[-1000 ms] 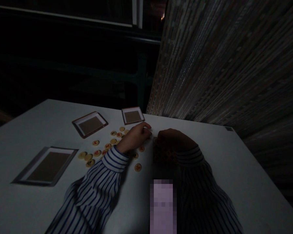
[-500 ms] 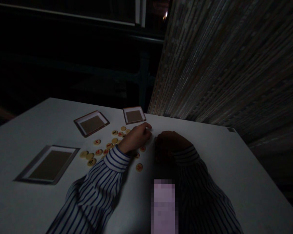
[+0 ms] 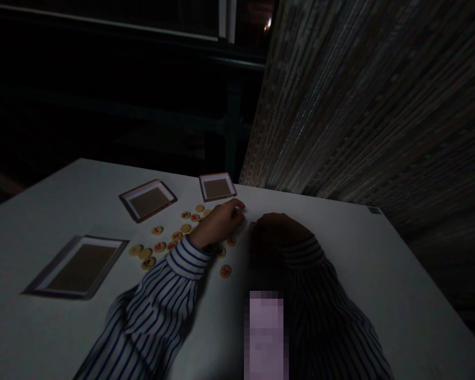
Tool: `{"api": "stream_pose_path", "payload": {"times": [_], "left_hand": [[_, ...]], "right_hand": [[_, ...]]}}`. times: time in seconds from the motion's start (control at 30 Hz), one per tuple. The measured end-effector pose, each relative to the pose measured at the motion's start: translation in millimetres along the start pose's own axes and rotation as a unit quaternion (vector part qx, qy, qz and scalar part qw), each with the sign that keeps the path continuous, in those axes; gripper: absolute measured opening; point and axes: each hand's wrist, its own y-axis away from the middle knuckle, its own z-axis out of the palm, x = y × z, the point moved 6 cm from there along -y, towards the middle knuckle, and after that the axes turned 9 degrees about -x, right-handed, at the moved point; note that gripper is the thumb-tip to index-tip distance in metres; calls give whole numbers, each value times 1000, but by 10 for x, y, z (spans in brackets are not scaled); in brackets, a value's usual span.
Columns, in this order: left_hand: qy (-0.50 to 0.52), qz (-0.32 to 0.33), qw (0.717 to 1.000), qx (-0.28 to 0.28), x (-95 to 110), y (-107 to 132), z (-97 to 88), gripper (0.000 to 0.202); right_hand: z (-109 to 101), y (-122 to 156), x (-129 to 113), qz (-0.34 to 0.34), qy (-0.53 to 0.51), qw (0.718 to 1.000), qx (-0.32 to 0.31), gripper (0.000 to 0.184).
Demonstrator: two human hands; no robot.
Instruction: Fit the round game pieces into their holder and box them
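Observation:
My left hand (image 3: 220, 221) reaches over the table, fingers loosely bent and a fingertip stretched to the right; nothing shows in it. Below and left of it lie several round wooden Chinese chess pieces, some with red or black characters. One red-marked piece (image 3: 225, 271) lies nearest me, and another piece (image 3: 157, 230) sits at the left of the group. In deep shadow, my right hand (image 3: 282, 228) is bent over the far side of a dark reddish-brown box (image 3: 263, 256). Its fingertips and the box's contents are too dark to make out.
On the white table (image 3: 380, 285) stand a brown-rimmed tray (image 3: 138, 215) and a smaller one (image 3: 219, 199) at the back, and a larger grey-rimmed tray (image 3: 106, 268) at left. A string curtain (image 3: 320, 105) hangs beyond the right back edge. A pixelated patch covers the front middle.
Almost nothing differs. Both hands keep their places, and the pieces and trays lie as before, with a very slight shift of the whole view.

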Motion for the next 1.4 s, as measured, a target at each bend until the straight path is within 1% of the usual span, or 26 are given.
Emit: {"api": "stream_pose_path", "payload": {"times": [0.1,0.27,0.5,0.6,0.77,0.87,0.97,1.07,1.13,1.23,1.4], "left_hand": [[-8,-4,1000,-12,-11,-4,17,26],[-22,-14,999,-27,-40,-6,42,27],[-25,-15,999,-32,-7,13,19,28],[-35,-14,999,-25,14,20,1,28],[-56,-11,998,-10,28,14,-37,28],[-46,-12,999,-3,17,21,-94,30],[-32,-22,999,14,-24,40,-192,32],[-23,-20,999,45,-60,64,-322,33],[-21,-12,998,65,-65,82,-413,30],[-12,-20,995,102,-69,123,-558,28],[4,-33,987,160,-14,231,-779,23]], "right_hand": [[6,-4,-29,2,11,999,-32,21],[13,-18,-23,21,19,998,-60,23],[10,-2,-45,15,15,997,-69,24],[11,0,-52,16,15,998,-61,24],[9,10,-17,24,23,999,-31,23],[-47,55,40,24,36,999,-2,24],[-131,119,115,25,37,999,6,22],[-246,178,175,39,58,997,20,22],[-348,218,190,54,75,994,51,24],[-509,289,169,73,77,988,114,28],[-695,395,66,58,44,979,190,24]]}}
